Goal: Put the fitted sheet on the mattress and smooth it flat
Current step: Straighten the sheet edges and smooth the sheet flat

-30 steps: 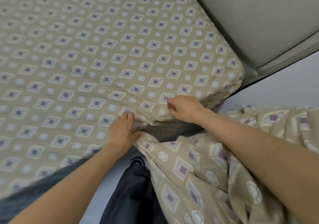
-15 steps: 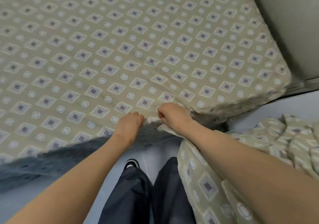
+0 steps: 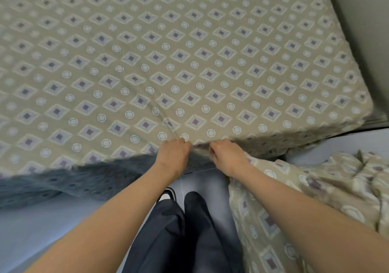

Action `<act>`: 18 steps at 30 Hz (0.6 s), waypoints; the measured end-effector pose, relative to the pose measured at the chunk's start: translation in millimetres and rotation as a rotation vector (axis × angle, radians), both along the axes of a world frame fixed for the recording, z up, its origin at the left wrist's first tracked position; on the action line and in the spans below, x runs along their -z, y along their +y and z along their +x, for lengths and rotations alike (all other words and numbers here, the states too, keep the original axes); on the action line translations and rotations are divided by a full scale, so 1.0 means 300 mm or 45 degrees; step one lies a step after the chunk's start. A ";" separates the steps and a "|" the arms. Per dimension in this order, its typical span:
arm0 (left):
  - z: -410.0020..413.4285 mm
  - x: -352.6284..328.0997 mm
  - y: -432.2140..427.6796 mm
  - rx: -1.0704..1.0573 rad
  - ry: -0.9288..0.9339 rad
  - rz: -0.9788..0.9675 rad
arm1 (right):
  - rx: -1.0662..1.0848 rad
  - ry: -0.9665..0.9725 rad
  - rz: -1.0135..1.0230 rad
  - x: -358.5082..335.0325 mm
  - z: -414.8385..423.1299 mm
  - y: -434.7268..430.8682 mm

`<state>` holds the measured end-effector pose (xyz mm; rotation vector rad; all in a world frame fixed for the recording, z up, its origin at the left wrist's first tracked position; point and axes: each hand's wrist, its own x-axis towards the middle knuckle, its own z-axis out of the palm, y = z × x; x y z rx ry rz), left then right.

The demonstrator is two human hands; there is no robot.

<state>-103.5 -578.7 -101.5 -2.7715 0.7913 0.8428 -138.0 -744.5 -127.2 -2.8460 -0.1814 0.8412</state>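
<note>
Beige sheet (image 3: 189,62) gripped by left hand (image 3: 173,152), right hand (image 3: 228,157).

Floor (image 3: 31,230): pale blue-grey, smooth, tiled. One thin grout line (image 3: 181,186) runs toward the viewer at bottom centre and meets a cross joint just above it. The floor shows again at the right edge as a lighter strip.

Upper right corner: plain grey panel (image 3: 362,30), matte — wall or headboard, cannot tell. Along its lower edge a narrow grey ledge (image 3: 379,118), then a dark gap (image 3: 366,129) directly above the floor strip.

Light soft and even across floor and panel.
</note>
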 end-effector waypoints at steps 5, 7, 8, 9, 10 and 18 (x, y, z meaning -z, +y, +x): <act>-0.006 -0.122 0.095 -0.373 0.083 -0.214 | 0.130 -0.015 0.071 -0.142 0.077 0.052; 0.006 -0.232 0.153 -0.506 0.070 -0.283 | 0.120 -0.022 0.112 -0.254 0.104 0.085; 0.012 -0.275 0.176 -0.559 0.063 -0.311 | 0.127 -0.024 0.136 -0.298 0.113 0.097; 0.022 -0.339 0.209 -0.615 0.041 -0.345 | 0.133 -0.032 0.165 -0.360 0.127 0.119; 0.028 -0.385 0.231 -0.654 0.024 -0.375 | 0.144 -0.031 0.181 -0.403 0.134 0.131; 0.019 -0.845 0.512 -1.043 -0.251 -0.557 | 0.110 -0.177 0.332 -0.848 0.173 0.283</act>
